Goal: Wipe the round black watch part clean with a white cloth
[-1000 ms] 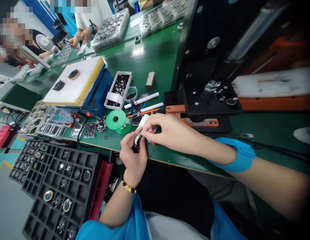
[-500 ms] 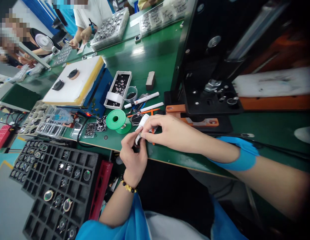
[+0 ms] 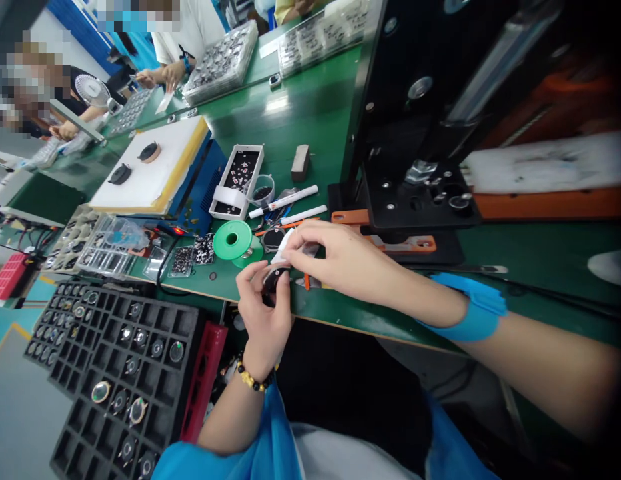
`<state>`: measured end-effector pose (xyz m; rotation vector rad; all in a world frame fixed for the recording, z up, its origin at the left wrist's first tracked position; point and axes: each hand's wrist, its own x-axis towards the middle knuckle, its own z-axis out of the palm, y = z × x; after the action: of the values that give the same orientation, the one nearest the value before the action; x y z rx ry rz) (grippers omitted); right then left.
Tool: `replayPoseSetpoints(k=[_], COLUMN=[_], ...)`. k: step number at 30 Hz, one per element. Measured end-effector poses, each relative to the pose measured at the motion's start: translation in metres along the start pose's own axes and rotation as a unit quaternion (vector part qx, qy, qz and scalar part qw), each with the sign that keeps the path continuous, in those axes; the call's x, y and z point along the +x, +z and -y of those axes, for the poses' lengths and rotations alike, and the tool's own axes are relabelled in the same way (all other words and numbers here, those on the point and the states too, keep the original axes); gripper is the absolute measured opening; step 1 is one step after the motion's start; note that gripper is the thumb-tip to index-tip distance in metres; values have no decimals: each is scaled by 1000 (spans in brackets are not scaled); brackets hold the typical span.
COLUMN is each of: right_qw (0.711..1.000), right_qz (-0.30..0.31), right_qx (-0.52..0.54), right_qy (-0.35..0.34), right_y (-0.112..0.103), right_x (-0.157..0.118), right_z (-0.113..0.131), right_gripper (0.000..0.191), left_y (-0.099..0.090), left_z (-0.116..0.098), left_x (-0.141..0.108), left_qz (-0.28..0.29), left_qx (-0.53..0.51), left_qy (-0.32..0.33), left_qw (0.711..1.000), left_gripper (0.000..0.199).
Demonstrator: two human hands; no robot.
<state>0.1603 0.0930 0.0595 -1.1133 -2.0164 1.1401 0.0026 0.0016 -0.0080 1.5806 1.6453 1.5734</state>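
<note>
"Is glare seen?"
"A white patch is thrown back by the green table [image 3: 310, 113]; the left hand [image 3: 263, 310] and right hand [image 3: 335, 257] are clearly lit."
"And the edges?"
"The right border is blackened; the right forearm [image 3: 540, 357] is blurred near it."

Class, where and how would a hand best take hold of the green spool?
Pinch the spool by opposite edges of its round green disc, probably from above: the disc faces up, while a parts box and the left hand sit close by.
</note>
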Motion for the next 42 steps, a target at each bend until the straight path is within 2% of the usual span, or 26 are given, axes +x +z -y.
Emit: replayPoseSetpoints(k=[5,8,11,14,19,28,42], right_qw=[987,963,922,897,888,881,926], right_qz=[-95,-140,-117,-101,-123,-151,-166], right_qx=[-110,-152,-185,-188,-184,-192,-103], right_qy=[-72,-174,-319,-387,-404,-405,-322], right_y=[5,6,8,12,19,21,16], right_x=[-1,-2,-2,-1,0,-4,0], right_z=[-8,-11,-14,-18,-24,-19,-18], right_gripper=[19,31,17,19,17,14,12], left_y=[-16,-22,-23,-22,-20,-19,-18], left_z=[-13,-14,-12,-10,-9,-8,-11], left_x=[9,12,12,10,8,7,8], left_qz=[83,98,91,83,87,97,85], left_qx=[-83,-115,-140,-158,-157,-141,-151], left_qy=[-67,-79,-85,-94,-84,-67,-73], left_qw=[991,985,982,979,980,983,982], left_gripper=[36,36,38,39,38,38,36])
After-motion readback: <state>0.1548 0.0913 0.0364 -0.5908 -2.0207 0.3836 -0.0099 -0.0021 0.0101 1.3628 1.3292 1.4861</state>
